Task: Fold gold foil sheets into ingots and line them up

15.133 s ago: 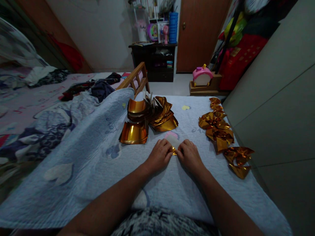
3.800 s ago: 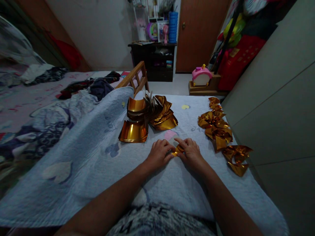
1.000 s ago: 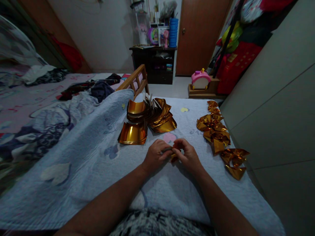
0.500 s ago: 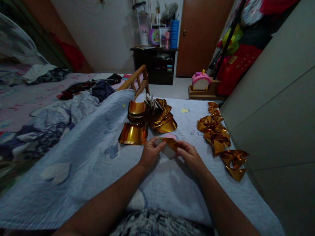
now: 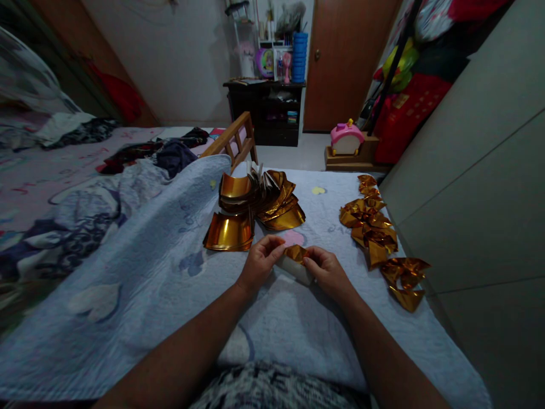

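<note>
Between my two hands is a sheet of gold foil paper (image 5: 297, 270), its pale back towards me and its shiny gold side showing along the far edge. My left hand (image 5: 263, 260) pinches its left end between thumb and fingers. At the right end my right hand (image 5: 327, 270) is closed on the sheet in the same way. Just beyond my hands lie stacks of curved gold foil sheets (image 5: 230, 230), some with pale edges fanned up. Off to the right, folded gold foil pieces (image 5: 374, 227) sit in a row, the nearest one (image 5: 406, 281) with an open middle.
A blue quilted cover (image 5: 170, 318) spreads under everything. A wooden rail (image 5: 232, 136) stands at the far left corner, beside a bed with rumpled cloths (image 5: 128, 184). Pale cabinet doors (image 5: 481, 216) rise along the right. A pink toy case (image 5: 347, 139) sits beyond the far edge.
The sheet has turned in my hands, so its pale side now forms a longer band facing me. My left fingers have shifted up to its far corner. The stacks and folded pieces have stayed put.
</note>
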Motion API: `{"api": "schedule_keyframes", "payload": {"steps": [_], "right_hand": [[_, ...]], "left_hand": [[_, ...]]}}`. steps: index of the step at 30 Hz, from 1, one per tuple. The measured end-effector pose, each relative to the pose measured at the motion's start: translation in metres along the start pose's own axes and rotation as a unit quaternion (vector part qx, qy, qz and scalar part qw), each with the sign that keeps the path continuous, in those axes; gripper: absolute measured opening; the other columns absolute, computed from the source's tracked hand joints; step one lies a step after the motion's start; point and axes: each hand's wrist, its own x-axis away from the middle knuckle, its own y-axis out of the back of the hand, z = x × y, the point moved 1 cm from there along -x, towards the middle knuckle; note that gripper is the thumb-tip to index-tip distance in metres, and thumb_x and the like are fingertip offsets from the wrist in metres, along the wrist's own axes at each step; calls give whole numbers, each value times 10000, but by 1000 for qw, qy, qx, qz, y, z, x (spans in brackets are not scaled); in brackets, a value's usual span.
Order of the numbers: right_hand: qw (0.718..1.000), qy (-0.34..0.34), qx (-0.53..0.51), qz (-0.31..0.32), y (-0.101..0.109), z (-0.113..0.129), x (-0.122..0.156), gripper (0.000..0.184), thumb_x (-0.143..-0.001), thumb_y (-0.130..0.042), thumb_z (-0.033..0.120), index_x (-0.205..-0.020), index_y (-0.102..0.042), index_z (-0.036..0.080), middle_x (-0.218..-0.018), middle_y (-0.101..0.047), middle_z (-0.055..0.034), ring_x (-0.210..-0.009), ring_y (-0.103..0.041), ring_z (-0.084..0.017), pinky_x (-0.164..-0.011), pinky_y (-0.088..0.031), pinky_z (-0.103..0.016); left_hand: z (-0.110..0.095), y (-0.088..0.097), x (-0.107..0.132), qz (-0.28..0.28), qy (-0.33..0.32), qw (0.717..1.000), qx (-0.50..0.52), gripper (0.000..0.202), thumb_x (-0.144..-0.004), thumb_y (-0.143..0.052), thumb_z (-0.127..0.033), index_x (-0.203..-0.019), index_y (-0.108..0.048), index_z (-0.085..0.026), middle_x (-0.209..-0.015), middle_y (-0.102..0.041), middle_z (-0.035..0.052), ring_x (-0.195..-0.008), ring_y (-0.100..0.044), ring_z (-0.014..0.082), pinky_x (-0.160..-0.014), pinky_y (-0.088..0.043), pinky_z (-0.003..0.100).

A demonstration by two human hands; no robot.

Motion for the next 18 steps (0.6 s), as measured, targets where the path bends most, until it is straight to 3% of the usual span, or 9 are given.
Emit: {"api": "schedule_keyframes", "payload": {"steps": [7, 11, 15, 18], "right_hand": [[1000, 3, 31, 5, 3, -3, -1, 199, -810, -585, 317, -915, -678, 175, -795, -670, -21, -716, -586, -168, -636, -428, -272], [1000, -5, -4, -30, 4, -9, -4, 313, -787, -634, 357, -1052, -575, 202, -686, -565, 51, -595, -511, -134, -553, -377, -241], [998, 3, 16, -59, 5, -15, -6, 228, -773, -651, 369, -871, -498, 230, -658, -512, 66, -564, -465, -119, -522, -337, -231], [993, 25, 84, -75, 6, -16, -6, 145, -801, -621, 336, -786, -536, 219, -664, -527, 41, -600, -485, -133, -551, -355, -246]], "left_hand": [[0, 1, 1, 28, 2, 1000, -3, 238, -780, -733, -381, -842, -660, -163, -794, -643, 15, -738, -591, 146, -690, -470, 250], [3, 1, -2, 75, -21, 996, -38, 145, -764, -716, -284, -802, -652, -161, -776, -610, 4, -737, -575, 141, -695, -453, 248], [4, 1, -3, 87, -75, 985, -129, 85, -808, -640, -221, -817, -704, -165, -820, -619, 28, -818, -597, 171, -761, -463, 280], [5, 1, -3, 99, -101, 975, -171, 145, -837, -598, -185, -867, -739, -173, -850, -623, 40, -847, -610, 179, -784, -474, 296]]}}
